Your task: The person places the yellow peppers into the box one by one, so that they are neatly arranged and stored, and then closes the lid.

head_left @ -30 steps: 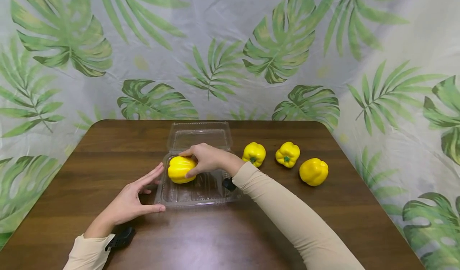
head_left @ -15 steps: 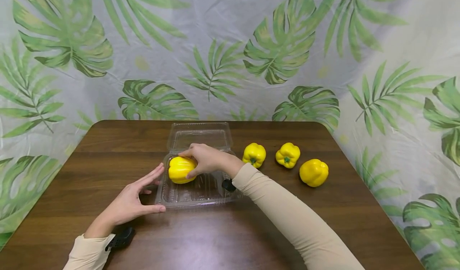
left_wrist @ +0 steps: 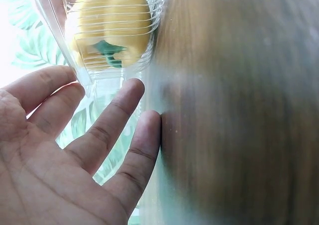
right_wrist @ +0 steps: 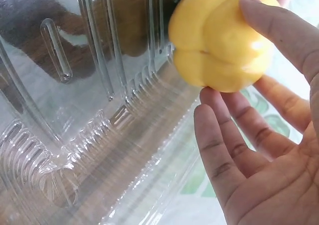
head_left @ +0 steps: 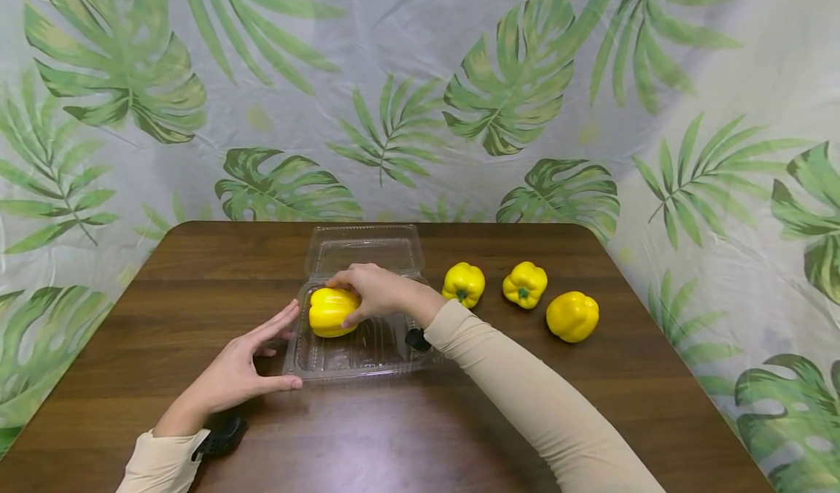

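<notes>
A yellow bell pepper (head_left: 331, 312) lies on its side in the left part of a clear plastic clamshell container (head_left: 367, 369). My right hand (head_left: 377, 292) grips that pepper between thumb and fingers, reaching in from the right. In the right wrist view the pepper's lobed end (right_wrist: 224, 41) faces the camera, with the thumb on one side and fingers on the other. My left hand (head_left: 239, 365) is spread at the container's left side, fingertips and thumb right at its rim. The left wrist view shows the pepper's green stem (left_wrist: 110, 53) through the ribbed wall, above the straight fingers (left_wrist: 107, 128).
Three more yellow bell peppers, a left one (head_left: 464, 284), a middle one (head_left: 525, 285) and a right one (head_left: 572, 316), stand on the wooden table (head_left: 407, 435) right of the container. The container's hinged lid (head_left: 364, 249) lies folded back behind it. A leaf-print cloth (head_left: 407, 114) hangs behind the table.
Almost nothing differs. The pepper and my right hand have shifted very slightly right within the container, while my left hand stays in place.
</notes>
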`<state>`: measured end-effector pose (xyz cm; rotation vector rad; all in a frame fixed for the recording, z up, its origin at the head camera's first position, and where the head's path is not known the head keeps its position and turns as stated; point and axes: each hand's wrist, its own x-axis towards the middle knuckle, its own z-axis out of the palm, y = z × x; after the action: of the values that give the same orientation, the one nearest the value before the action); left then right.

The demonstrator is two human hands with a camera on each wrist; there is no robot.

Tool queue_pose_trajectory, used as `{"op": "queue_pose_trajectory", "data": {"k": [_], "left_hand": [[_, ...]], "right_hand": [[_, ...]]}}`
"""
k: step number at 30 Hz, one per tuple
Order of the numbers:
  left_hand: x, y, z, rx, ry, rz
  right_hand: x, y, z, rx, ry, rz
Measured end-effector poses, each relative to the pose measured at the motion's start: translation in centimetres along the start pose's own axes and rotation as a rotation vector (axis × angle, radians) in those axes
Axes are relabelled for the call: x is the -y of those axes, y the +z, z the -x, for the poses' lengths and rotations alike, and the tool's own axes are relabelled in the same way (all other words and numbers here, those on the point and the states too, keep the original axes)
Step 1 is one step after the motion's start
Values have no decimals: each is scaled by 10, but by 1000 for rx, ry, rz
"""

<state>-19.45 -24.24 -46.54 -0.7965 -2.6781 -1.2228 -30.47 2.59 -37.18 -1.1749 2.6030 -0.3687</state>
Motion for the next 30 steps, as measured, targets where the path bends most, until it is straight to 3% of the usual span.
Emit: {"op": "queue_pose_trajectory", "data": {"k": [17,30], "left_hand": [[0,1,0,1,-2,1],[0,1,0,-6,7,-7]], "right_hand": [[-5,-6,5,9,0,-42],[-16,-26,27,-4,25,-109]]}}
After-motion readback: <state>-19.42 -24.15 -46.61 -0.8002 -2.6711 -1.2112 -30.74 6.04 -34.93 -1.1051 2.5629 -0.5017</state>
